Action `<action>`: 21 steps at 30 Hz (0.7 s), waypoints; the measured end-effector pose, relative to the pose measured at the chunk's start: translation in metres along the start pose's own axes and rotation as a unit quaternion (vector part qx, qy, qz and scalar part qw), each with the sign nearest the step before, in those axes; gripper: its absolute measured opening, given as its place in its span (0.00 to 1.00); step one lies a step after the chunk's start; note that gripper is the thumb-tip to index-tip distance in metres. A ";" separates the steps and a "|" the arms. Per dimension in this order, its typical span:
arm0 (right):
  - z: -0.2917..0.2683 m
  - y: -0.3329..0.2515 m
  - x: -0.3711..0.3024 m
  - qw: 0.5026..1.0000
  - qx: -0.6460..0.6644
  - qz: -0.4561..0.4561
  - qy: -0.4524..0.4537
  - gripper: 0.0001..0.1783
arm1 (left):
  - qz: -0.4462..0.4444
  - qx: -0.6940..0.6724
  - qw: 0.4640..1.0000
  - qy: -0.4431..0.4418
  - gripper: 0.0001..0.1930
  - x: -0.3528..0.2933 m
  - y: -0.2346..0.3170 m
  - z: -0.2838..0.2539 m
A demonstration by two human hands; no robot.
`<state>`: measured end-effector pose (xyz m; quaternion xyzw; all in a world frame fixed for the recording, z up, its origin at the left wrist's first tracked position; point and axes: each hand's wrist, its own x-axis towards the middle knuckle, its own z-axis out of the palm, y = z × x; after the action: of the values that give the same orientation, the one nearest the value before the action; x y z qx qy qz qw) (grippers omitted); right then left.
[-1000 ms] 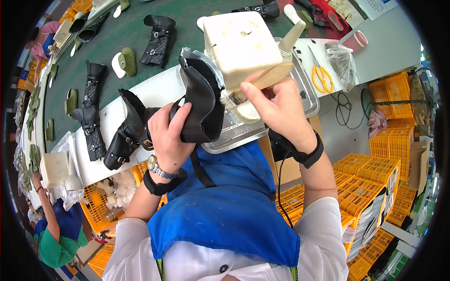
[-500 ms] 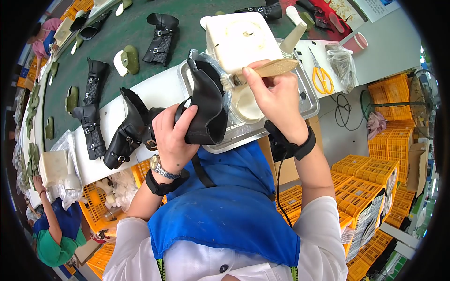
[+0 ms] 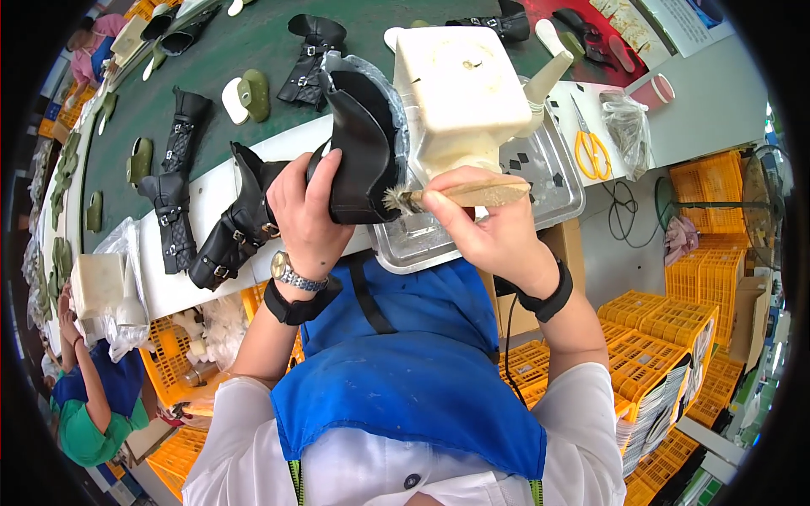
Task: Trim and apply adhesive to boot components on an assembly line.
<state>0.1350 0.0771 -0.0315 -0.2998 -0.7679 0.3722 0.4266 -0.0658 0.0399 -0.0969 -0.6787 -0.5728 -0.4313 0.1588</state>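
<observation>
My left hand (image 3: 308,207) is wrapped round a black boot (image 3: 359,139), its wide top opening held up over the tray's left side. A bluish-grey band runs along the far right edge of that opening. In my right hand (image 3: 494,232) is a wooden-handled brush (image 3: 485,193), pinched between thumb and fingers. Its pale bristles meet the near right rim of the boot top. Just beyond my right hand, a white plastic container (image 3: 460,80) with a spout stands in a clear shallow tray (image 3: 405,257). Another black buckled boot (image 3: 228,244) lies left of my left hand.
More black boots (image 3: 173,202) and olive-green sole pieces (image 3: 253,94) lie on the green table (image 3: 219,51). Right of the tray are yellow-handled scissors (image 3: 591,152) and a plastic bag (image 3: 626,126). Orange crates (image 3: 650,346) stack at lower right. A co-worker (image 3: 101,413) is at lower left.
The brush has come nearer to me, from the boot's far right side to its near rim. The boot top is turned more upright and has shifted slightly away. The co-worker's hands have come together.
</observation>
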 end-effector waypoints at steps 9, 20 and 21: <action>0.000 -0.001 -0.006 0.945 0.253 0.205 0.031 0.04 | 0.025 0.053 0.998 0.024 0.30 0.001 -0.003 0.006; 0.005 0.028 0.007 0.986 -0.068 -0.109 0.103 0.05 | 0.015 0.021 1.000 -0.006 0.30 0.000 0.004 -0.006; 0.005 0.029 0.009 0.986 -0.068 -0.110 0.103 0.05 | 0.015 0.021 1.000 -0.006 0.30 0.001 0.004 -0.007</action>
<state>0.1307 0.0979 -0.0531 -0.2785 -0.7718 0.2374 0.5201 -0.0650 0.0345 -0.0917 -0.6861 -0.5727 -0.4127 0.1762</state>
